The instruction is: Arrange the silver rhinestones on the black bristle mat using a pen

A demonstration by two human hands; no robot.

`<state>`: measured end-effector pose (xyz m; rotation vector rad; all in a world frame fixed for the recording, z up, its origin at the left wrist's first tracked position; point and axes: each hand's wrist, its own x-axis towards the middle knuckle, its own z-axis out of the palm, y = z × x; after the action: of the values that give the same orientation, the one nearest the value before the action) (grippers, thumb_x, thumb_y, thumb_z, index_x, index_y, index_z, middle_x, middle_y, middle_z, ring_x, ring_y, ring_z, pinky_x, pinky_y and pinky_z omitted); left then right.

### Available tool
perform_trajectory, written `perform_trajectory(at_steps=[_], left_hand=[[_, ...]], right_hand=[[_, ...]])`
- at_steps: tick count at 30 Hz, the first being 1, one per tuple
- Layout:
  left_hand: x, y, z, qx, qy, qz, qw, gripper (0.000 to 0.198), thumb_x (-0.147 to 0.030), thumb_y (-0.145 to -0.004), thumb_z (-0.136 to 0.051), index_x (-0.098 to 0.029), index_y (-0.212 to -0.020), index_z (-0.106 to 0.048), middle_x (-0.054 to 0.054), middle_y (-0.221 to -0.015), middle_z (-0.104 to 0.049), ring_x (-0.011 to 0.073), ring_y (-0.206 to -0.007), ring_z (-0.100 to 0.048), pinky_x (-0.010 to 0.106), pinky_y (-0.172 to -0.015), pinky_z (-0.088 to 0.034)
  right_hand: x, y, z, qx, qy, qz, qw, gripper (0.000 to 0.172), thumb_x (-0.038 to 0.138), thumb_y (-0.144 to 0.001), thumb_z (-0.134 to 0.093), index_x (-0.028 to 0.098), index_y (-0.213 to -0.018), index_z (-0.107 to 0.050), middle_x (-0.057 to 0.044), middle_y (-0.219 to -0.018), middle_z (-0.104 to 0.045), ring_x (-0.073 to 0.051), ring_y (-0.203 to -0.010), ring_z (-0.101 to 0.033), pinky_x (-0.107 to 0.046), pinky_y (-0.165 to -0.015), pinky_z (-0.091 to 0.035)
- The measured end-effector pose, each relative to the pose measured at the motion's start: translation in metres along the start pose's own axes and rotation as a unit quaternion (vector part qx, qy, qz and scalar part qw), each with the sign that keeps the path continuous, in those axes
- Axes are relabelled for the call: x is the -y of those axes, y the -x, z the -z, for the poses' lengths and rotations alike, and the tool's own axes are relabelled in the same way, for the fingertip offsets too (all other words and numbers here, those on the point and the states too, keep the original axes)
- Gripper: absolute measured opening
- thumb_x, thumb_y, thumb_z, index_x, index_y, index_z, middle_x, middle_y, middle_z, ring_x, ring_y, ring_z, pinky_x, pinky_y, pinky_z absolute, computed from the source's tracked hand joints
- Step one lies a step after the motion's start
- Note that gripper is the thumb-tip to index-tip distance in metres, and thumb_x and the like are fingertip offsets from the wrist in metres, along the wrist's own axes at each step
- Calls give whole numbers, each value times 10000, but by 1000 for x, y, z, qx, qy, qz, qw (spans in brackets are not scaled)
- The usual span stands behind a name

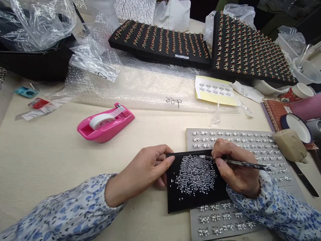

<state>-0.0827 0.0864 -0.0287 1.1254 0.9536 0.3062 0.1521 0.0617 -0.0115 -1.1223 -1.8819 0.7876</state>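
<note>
Head view: left hand (150, 164) pinches the tray (173, 197), partly over the board (190, 142); right hand (235, 164) grips the pen (245, 163), near its stones (197, 174). Digits (173, 101) on the wrap (140, 87) stand upside down; the sheet (213, 88) is too small to read.

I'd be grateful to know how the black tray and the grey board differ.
The black tray is dark, while the grey board is pale. The tray looks smaller; the board shows beyond its upper and lower edges. The tray carries tiny shiny stones clustered together, whereas the board carries silvery pieces in rows. Both are flat and bear many small, shiny things.
</note>
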Motion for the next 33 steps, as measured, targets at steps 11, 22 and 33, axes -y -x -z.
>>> perform_trajectory(at_steps=[11,22,33], left_hand=[[-2,1,-1,3,4,6,1000,205,-340,-872,-485,-138,-904,-497,-15,-589,-582,105,-458,-599,143,-412,-496],[-1,1,0,2,-8,-1,1000,214,-350,-881,-473,-140,-912,-499,-13,-597,-582,113,-469,-603,157,-420,-498],[-3,1,1,-1,-10,1,1000,208,-346,-877,-476,-140,-892,-500,-20,-589,-572,104,-457,-598,144,-412,-492]], right_hand=[[1,-4,-4,-53,92,-7,994,160,69,-728,-529,190,-827,-565,-18,-737,-570,-139,-681,-541,-315,-601,-440],[1,-5,-2,-24,112,-11,993,165,76,-722,-528,188,-844,-532,-21,-775,-564,-145,-732,-553,-320,-654,-457],[0,-5,-2,-8,104,-26,994,160,88,-713,-522,195,-832,-520,-22,-772,-555,-149,-722,-546,-329,-646,-464]])
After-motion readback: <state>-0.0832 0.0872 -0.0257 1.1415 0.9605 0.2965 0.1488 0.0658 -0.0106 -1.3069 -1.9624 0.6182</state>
